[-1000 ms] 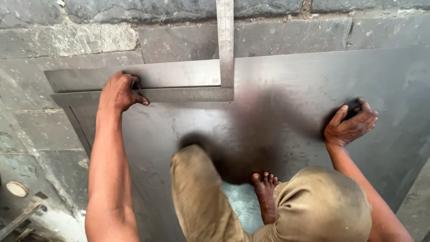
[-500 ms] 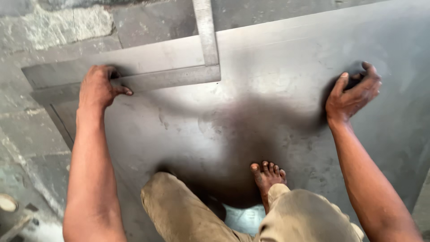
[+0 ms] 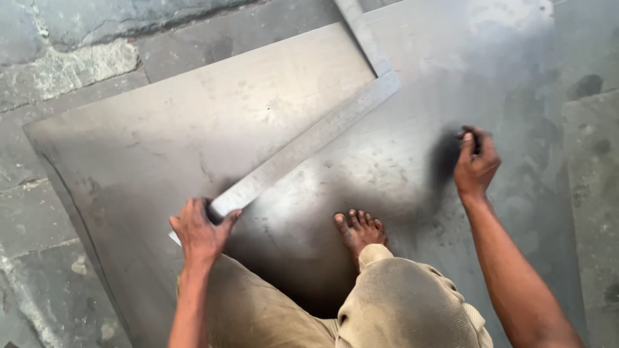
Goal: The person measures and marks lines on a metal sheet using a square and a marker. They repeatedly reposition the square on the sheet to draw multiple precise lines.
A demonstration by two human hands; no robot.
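Stone floor, metal sheet lying across frame. Left hand grips lower end of steel square, lower centre. Right hand closed around small dark object, right. Bare foot on sheet.

A long steel square, dull grey and scuffed, lies flat on a large grey metal sheet spread over the stone floor. One arm runs diagonally from lower left to a corner near the top centre; the second arm leaves the frame at the top edge. The sheet is smudged and faintly reflective. A small dark object, possibly a marker, rests upright against the sheet.
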